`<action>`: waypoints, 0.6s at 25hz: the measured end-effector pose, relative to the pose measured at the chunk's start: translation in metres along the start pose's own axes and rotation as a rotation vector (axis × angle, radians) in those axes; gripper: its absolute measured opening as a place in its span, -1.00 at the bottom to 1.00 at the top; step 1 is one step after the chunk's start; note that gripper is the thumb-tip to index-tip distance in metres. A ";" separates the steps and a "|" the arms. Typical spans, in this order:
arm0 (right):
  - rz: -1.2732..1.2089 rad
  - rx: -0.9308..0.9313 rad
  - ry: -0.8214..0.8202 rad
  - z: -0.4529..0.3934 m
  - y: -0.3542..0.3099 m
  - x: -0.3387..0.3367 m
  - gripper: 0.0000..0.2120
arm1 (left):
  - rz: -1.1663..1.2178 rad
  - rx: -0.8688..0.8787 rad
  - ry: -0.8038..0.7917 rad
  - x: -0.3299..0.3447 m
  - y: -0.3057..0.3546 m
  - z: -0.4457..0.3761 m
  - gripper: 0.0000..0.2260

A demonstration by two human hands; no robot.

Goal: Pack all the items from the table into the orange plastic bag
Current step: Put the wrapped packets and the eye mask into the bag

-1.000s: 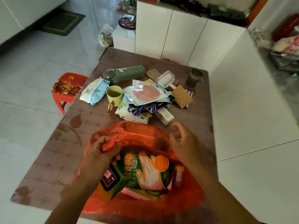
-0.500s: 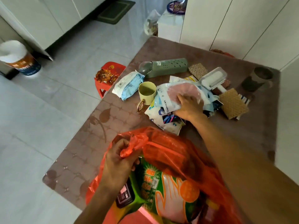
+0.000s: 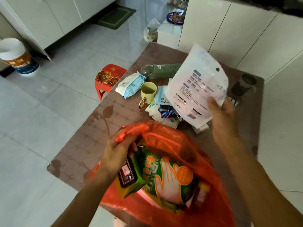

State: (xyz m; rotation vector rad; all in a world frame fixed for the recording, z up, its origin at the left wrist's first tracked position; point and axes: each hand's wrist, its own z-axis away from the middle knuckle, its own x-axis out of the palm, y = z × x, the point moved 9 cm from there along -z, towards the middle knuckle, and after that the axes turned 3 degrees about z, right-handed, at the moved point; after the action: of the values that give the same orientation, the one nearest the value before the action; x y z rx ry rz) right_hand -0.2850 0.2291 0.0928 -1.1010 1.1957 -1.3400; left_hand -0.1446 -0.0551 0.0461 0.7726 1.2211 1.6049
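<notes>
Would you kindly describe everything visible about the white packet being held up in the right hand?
The white packet is a flat, glossy plastic pouch with blurred blue and black print, a barcode near its lower edge and a small round hole near the top. It is lifted clear of the table, tilted, its printed face towards the camera. Only the right hand touches it, pinching its lower right corner.

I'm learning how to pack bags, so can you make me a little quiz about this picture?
1. True or false: the right hand holds a white packet up off the table.
2. Which hand grips the rim of the orange plastic bag? A) left hand B) right hand C) neither
3. Fill in: the yellow cup stands on the table beside the blue and white ____.

Key: 1 true. 2 A. 3 packet.
</notes>
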 end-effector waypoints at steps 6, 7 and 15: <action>0.029 0.485 -0.293 0.137 0.070 0.009 -0.76 | 0.148 -0.052 -0.057 -0.018 0.007 0.009 -0.65; 0.227 0.547 -0.357 0.143 0.095 0.014 -0.78 | 0.154 -0.048 -0.070 -0.020 0.009 0.011 -0.66; 1.142 0.056 -0.176 0.139 0.118 0.029 -0.40 | 0.070 -0.025 -0.161 -0.029 0.012 0.023 -0.66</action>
State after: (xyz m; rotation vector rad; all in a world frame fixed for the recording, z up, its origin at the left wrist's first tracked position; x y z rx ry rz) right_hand -0.1390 0.1839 -0.0100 -0.3193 1.3084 -0.3722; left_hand -0.1175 -0.0744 0.0662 0.9193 1.0675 1.5787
